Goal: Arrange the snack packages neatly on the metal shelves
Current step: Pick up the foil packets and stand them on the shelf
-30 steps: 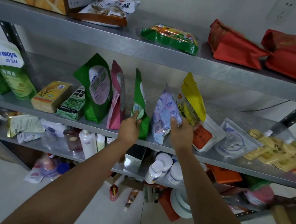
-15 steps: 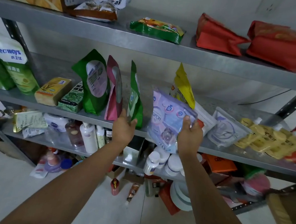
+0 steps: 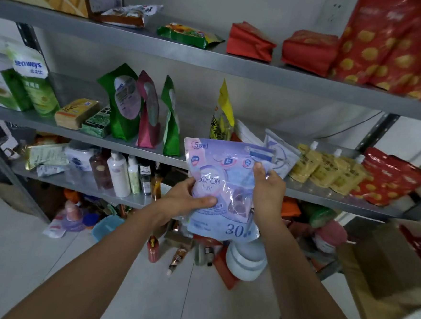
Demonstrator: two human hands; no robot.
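— What sits nearest?

— Two hands, reaching in from the bottom edge to the centre of the frame. The left hand (image 3: 189, 200) and the right hand (image 3: 268, 185) hold one lilac pouch (image 3: 225, 168) between them.

— How is each grip set?

— The left grip is clenched on the pouch's lower left side, with the thumb flat across the printed front and the fingers behind. The right grip grasps the right edge higher up, thumb on the front, fingers hidden behind the pouch.

— Which way does the pouch point?

— Its printed front faces the camera and the print reads upright. The long axis runs up and down the frame, leaning slightly. The top edge points toward the shelves and the end marked "30" toward the floor (image 3: 24, 246).

— And where is it?

— In the air at the centre of the frame, in front of the middle shelf (image 3: 94, 136). It rests on nothing.

— What is behind it?

— On the middle shelf, left of centre, a wide green pouch (image 3: 120, 103), a pink pouch (image 3: 147, 120) and a narrow green pouch (image 3: 171, 121) stand upright side by side. A yellow pouch (image 3: 224, 110) stands just above the lilac one's top edge. Right of centre lie yellow spouted pouches (image 3: 326, 167) in a row, then red packs (image 3: 390, 179) near the right edge.

— Farthest?

— The top shelf (image 3: 236, 64) crosses the upper frame. It carries a flat green packet (image 3: 188, 34), two red bags (image 3: 250, 41) lying down, and a tall red bag with gold dots (image 3: 396, 47) at upper right.
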